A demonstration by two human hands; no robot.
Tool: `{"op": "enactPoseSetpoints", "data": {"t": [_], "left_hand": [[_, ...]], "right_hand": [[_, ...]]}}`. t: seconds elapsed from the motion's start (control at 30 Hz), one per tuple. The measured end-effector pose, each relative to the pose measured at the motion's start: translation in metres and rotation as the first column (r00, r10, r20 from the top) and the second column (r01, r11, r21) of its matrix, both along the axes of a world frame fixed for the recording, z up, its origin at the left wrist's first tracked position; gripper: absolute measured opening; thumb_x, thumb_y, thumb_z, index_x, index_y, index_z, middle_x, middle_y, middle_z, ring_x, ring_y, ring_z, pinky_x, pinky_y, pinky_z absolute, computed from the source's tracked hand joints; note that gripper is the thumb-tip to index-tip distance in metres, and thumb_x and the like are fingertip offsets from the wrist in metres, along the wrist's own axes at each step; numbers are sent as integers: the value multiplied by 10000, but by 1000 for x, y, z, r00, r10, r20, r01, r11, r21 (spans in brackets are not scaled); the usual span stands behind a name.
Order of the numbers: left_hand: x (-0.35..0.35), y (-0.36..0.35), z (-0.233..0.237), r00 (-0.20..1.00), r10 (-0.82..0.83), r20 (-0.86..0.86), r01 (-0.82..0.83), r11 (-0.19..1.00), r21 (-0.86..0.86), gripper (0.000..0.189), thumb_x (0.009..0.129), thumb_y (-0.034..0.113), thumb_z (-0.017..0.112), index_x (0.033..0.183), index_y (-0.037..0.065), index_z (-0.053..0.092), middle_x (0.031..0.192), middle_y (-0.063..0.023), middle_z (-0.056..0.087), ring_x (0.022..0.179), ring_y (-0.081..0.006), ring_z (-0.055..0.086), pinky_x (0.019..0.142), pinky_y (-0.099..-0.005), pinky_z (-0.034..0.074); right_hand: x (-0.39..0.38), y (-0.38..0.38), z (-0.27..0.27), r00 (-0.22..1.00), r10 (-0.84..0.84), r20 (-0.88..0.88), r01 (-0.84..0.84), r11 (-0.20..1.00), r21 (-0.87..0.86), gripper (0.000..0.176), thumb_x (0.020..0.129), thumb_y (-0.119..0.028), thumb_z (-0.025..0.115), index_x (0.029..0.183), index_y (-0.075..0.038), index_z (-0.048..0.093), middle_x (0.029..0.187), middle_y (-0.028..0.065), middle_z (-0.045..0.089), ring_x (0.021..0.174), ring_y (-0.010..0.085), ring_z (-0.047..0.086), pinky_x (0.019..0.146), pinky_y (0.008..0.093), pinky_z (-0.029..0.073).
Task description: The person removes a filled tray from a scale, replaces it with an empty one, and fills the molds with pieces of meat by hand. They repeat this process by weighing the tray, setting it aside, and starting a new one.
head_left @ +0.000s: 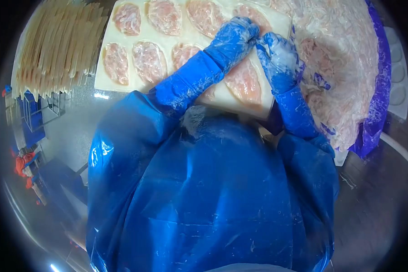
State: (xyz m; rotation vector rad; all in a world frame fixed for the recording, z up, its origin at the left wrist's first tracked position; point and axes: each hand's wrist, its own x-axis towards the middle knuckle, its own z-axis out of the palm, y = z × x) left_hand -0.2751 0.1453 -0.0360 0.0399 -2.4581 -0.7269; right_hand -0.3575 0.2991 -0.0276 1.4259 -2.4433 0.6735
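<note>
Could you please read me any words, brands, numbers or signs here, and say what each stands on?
No text can be read.
No lettering shows on the white board, blue apron or purple liner.
The red things at far left are too blurred to tell.

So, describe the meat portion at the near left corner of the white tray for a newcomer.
Find the big white tray of pink, oval meat portions, just right of the pale, thin sticks. In its row nearest the wearer, take the leftmost portion. It sits in the tray's corner and looks narrower than the next portion on its right.
</note>
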Motion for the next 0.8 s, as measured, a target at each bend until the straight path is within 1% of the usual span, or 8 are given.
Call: {"op": "enactPoseSetpoints", "data": {"t": [0.23,0.3,0.43,0.6,0.67,0.7,0.73,0.8], "left_hand": [[-7,5,-1,995,-9,101,15,998,-55,137,792,108,685,904,58,625,924,-156,604,881,-377,579,786,-457,473],[-6,6,1,989,21,147,-13,998,-56,122,797,111,673,893,59,620,916,-160,603,883,-383,574,793,-462,470],[-8,6,-7,998,35,51,-32,998,-56,93,803,102,653,869,54,609,892,-162,599,874,-389,563,788,-473,463],[4,-2,-1,995,-28,100,19,996,84,129,836,81,657,961,59,634,975,-155,625,983,-359,592,841,-435,488],[9,-2,6,991,-95,92,72,970,231,184,855,83,662,1038,70,647,1042,-152,636,1035,-345,603,876,-417,501],[13,6,10,999,-39,-3,38,949,314,286,868,88,670,1150,78,620,1158,-160,606,1111,-336,586,908,-406,506],[18,15,14,996,28,-90,10,916,402,390,881,93,678,1261,86,594,1274,-168,576,1188,-328,569,940,-395,510],[20,46,26,998,-36,-50,27,987,-160,567,925,340,630,1383,33,498,1460,-182,431,1374,-358,392,1145,-445,314]], "right_hand": [[-5,-4,-7,991,51,122,-45,998,-48,130,801,-39,676,898,-30,591,806,151,622,770,350,618,700,396,505],[-4,8,-6,714,178,678,28,959,-281,161,802,-27,694,936,-29,606,809,99,623,731,284,625,676,356,507],[4,39,-9,226,504,834,304,777,-551,191,873,25,649,1059,-4,617,938,2,581,862,120,560,800,247,480],[-9,54,-19,672,341,658,126,822,-555,224,883,53,611,1105,21,615,997,46,614,948,124,577,868,237,474],[-39,77,-31,141,596,790,273,744,-610,225,907,18,597,1131,15,624,1056,54,633,1008,132,591,921,264,475],[-6,76,3,463,222,858,403,809,-427,243,918,-5,592,1159,18,618,1074,71,639,1013,155,593,941,290,472],[-10,82,-1,459,220,860,408,808,-425,243,918,-5,592,1159,18,618,1074,71,639,1013,155,593,941,290,472],[-35,106,-13,724,138,676,379,739,-557,238,921,-12,587,1155,28,616,1101,87,644,1012,177,599,941,308,471]]}}
